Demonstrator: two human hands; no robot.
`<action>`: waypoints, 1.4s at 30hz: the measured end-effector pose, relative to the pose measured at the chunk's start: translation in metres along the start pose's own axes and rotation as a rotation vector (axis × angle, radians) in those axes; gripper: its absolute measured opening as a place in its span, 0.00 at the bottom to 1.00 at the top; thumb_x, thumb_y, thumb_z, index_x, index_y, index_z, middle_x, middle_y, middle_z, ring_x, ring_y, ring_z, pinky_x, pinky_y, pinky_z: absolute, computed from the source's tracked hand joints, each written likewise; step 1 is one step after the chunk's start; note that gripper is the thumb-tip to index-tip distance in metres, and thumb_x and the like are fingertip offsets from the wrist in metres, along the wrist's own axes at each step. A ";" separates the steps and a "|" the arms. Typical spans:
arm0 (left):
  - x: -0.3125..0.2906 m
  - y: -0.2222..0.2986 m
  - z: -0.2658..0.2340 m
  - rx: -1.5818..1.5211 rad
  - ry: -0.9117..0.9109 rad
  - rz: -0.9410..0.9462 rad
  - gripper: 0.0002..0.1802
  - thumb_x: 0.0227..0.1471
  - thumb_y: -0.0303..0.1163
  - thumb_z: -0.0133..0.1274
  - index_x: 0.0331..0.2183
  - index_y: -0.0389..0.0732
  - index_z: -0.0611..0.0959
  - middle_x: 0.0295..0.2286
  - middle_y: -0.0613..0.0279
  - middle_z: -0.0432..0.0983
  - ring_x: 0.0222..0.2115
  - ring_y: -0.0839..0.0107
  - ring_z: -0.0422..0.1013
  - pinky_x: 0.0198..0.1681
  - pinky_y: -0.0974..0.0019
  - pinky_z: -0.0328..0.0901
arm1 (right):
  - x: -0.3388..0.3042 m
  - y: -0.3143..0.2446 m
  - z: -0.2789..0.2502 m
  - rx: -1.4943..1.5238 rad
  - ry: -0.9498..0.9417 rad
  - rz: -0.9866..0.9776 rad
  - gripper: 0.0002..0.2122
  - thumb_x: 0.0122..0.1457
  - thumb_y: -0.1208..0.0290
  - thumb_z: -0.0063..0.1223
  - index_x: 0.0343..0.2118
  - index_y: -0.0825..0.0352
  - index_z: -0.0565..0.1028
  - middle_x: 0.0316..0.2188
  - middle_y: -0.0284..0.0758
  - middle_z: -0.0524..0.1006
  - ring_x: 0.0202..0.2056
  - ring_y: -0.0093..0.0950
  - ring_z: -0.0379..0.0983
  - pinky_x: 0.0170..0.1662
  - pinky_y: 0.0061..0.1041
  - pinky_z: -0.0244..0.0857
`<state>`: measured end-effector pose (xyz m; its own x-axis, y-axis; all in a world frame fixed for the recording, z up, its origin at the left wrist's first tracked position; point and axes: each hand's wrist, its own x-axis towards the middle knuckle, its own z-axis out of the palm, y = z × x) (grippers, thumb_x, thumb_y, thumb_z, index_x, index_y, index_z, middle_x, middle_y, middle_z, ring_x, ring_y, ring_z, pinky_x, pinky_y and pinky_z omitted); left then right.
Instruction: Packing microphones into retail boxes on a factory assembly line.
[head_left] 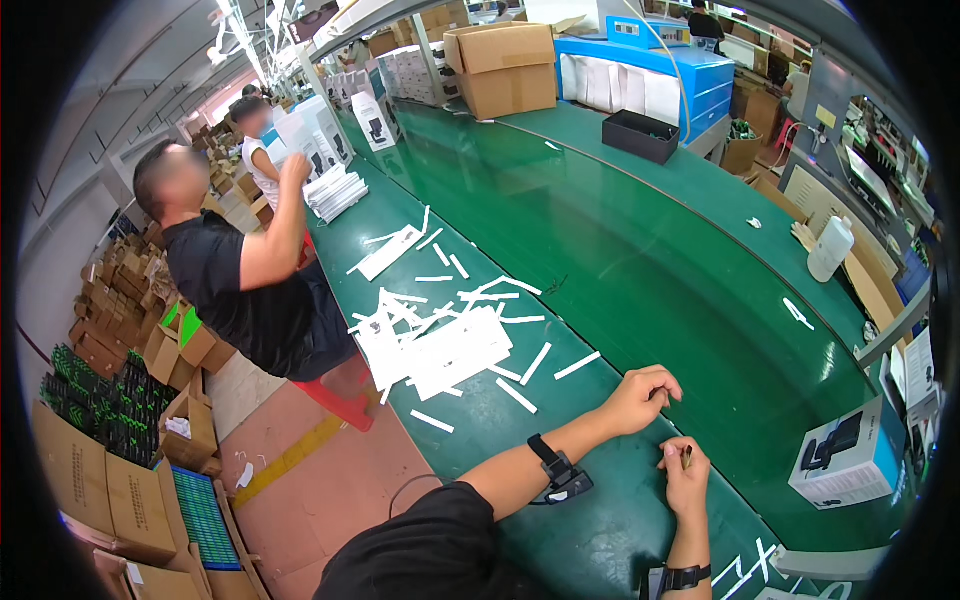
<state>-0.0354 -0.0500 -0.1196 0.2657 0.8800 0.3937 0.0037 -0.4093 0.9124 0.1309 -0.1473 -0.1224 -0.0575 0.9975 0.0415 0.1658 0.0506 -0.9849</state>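
My left hand (643,400) is over the edge of the green belt, its fingers loosely bent and apart, with nothing visible in them. Just nearer to me, my right hand (687,478) is closed around a small, thin, dark object (687,457); its kind is too small to make out. Left of my left hand, loose white paper strips (577,366) lie scattered on the green table. Beyond them, flat white printed sheets (455,352) form an untidy pile with more strips on top.
A white box with a black device pictured on it (848,455) stands at right. A white bottle (830,248), black tray (640,136) and brown carton (502,70) are across the belt (640,270). At left, a co-worker in black (245,270) sits beside a stack of white sheets (335,193).
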 end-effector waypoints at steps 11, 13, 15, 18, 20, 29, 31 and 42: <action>0.001 -0.002 -0.002 0.090 -0.050 0.026 0.13 0.46 0.12 0.43 0.29 0.35 0.80 0.32 0.57 0.77 0.26 0.71 0.75 0.31 0.70 0.70 | 0.003 0.003 0.002 -0.014 0.028 -0.024 0.05 0.61 0.76 0.53 0.30 0.73 0.74 0.21 0.31 0.74 0.23 0.19 0.69 0.28 0.20 0.63; 0.000 -0.002 -0.002 0.096 -0.057 0.016 0.13 0.46 0.12 0.43 0.29 0.35 0.80 0.32 0.57 0.77 0.27 0.71 0.75 0.31 0.70 0.70 | 0.002 0.002 0.002 -0.033 0.022 -0.035 0.05 0.60 0.76 0.53 0.30 0.73 0.75 0.20 0.31 0.73 0.23 0.19 0.69 0.27 0.20 0.63; 0.000 -0.002 -0.002 0.103 -0.063 0.008 0.13 0.46 0.12 0.43 0.29 0.35 0.80 0.33 0.57 0.77 0.27 0.71 0.75 0.31 0.69 0.70 | 0.002 0.004 0.002 -0.035 0.025 -0.038 0.05 0.60 0.76 0.53 0.30 0.73 0.75 0.20 0.31 0.73 0.22 0.19 0.69 0.27 0.20 0.63; -0.001 -0.003 -0.003 0.116 -0.072 0.016 0.13 0.45 0.12 0.43 0.29 0.35 0.80 0.33 0.56 0.77 0.27 0.70 0.75 0.31 0.69 0.70 | 0.002 0.006 0.001 -0.055 0.027 -0.041 0.05 0.60 0.76 0.53 0.30 0.73 0.75 0.19 0.31 0.73 0.22 0.19 0.69 0.27 0.20 0.63; -0.001 -0.003 -0.003 0.123 -0.082 0.010 0.13 0.45 0.12 0.43 0.29 0.35 0.80 0.33 0.56 0.77 0.27 0.70 0.75 0.31 0.69 0.70 | 0.002 0.006 0.001 -0.071 0.027 -0.042 0.05 0.60 0.76 0.53 0.30 0.73 0.75 0.19 0.31 0.73 0.22 0.19 0.69 0.27 0.20 0.63; -0.001 -0.004 -0.003 0.158 -0.095 0.018 0.13 0.44 0.12 0.43 0.29 0.35 0.80 0.32 0.56 0.76 0.28 0.68 0.74 0.32 0.68 0.69 | 0.002 0.009 0.003 -0.068 0.043 -0.058 0.05 0.59 0.76 0.54 0.30 0.72 0.75 0.18 0.30 0.73 0.21 0.18 0.68 0.27 0.19 0.64; -0.001 -0.004 -0.003 0.160 -0.099 0.023 0.13 0.43 0.12 0.43 0.29 0.35 0.80 0.32 0.56 0.76 0.28 0.68 0.74 0.32 0.68 0.69 | 0.002 0.010 0.004 -0.051 0.044 -0.075 0.05 0.59 0.76 0.54 0.30 0.72 0.75 0.18 0.30 0.73 0.21 0.17 0.68 0.26 0.19 0.64; -0.002 -0.002 -0.004 0.203 -0.124 0.033 0.12 0.44 0.13 0.45 0.29 0.36 0.80 0.32 0.57 0.76 0.29 0.64 0.74 0.31 0.65 0.68 | 0.002 0.012 0.003 -0.090 0.045 -0.068 0.04 0.59 0.76 0.55 0.29 0.71 0.75 0.17 0.29 0.73 0.20 0.17 0.67 0.25 0.19 0.62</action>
<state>-0.0394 -0.0499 -0.1221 0.3854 0.8342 0.3945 0.1833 -0.4882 0.8533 0.1297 -0.1450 -0.1346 -0.0281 0.9927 0.1174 0.2507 0.1207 -0.9605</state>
